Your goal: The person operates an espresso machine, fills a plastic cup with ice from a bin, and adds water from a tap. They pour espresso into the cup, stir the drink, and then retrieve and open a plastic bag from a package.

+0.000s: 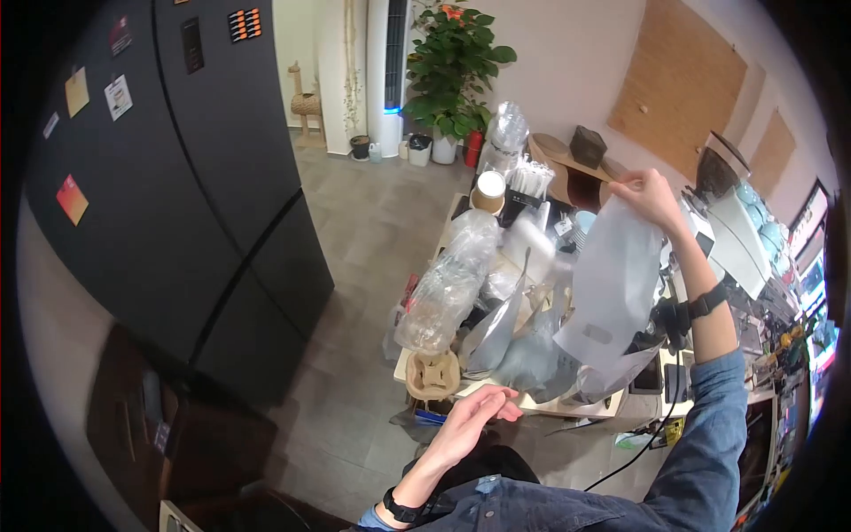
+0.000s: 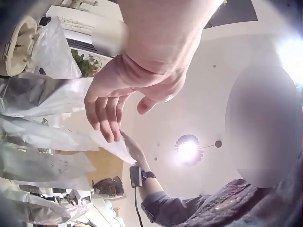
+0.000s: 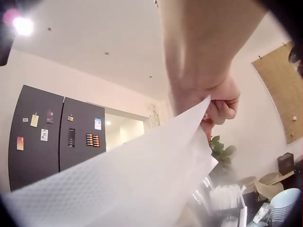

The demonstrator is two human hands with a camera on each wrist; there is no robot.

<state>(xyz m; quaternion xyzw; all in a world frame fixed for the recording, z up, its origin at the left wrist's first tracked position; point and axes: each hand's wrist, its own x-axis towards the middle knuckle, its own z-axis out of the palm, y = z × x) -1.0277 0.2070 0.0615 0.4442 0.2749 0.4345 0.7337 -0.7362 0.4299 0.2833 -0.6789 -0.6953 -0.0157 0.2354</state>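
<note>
My right hand (image 1: 651, 197) is raised over the table and pinches a frosted white plastic bag (image 1: 612, 275) by its upper edge. The bag hangs down flat, with a cut-out handle slot near its lower end. In the right wrist view, curled fingers (image 3: 221, 109) hold the bag's pointed corner (image 3: 201, 106). Held low by the table's front edge, my left hand (image 1: 470, 424) has loosely bent fingers and nothing in them. More grey translucent plastic bags (image 1: 527, 355) stand on the table just beyond it, and the left wrist view shows several of these bags (image 2: 42, 137) beside the fingers.
A brown cardboard cup carrier (image 1: 433, 376) sits at the table's front left corner. Behind it lie clear-wrapped stacks (image 1: 448, 284) and a paper cup with a white lid (image 1: 489, 188). Stacked bowls (image 3: 284, 204) stand farther back. A dark fridge (image 1: 222, 160) is at the left.
</note>
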